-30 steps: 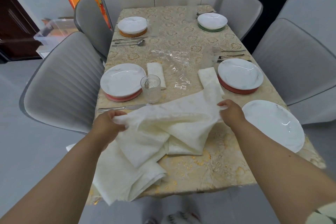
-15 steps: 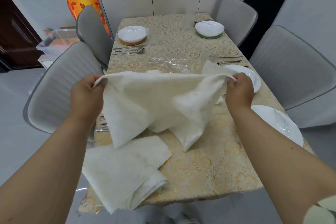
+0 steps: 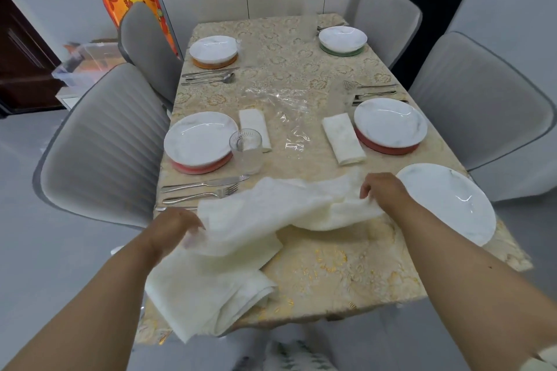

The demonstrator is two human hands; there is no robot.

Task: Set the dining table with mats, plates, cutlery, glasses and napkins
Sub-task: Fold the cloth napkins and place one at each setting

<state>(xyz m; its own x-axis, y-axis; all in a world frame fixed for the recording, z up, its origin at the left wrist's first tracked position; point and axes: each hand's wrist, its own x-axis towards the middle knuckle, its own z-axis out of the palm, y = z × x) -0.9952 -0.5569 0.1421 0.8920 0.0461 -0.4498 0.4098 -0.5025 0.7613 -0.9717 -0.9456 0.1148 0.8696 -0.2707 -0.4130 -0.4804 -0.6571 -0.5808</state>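
On the near end of the table (image 3: 346, 274), both hands hold one cream napkin (image 3: 271, 208) low over the cloth. The left hand (image 3: 173, 229) pinches its left end, and the right hand (image 3: 384, 193) has curled fingers gripping its right end. More folded napkins (image 3: 208, 295) lie under it and hang over the near table edge. A bare white plate (image 3: 449, 202) sits just right of the right hand, close to the table's right edge. A drinking glass (image 3: 245, 150) stands beside the near left plate (image 3: 200, 138); I cannot tell if anything is in it. A knife (image 3: 205, 184) and fork (image 3: 200, 196) lie near the left edge. Bare cloth shows between the arms.
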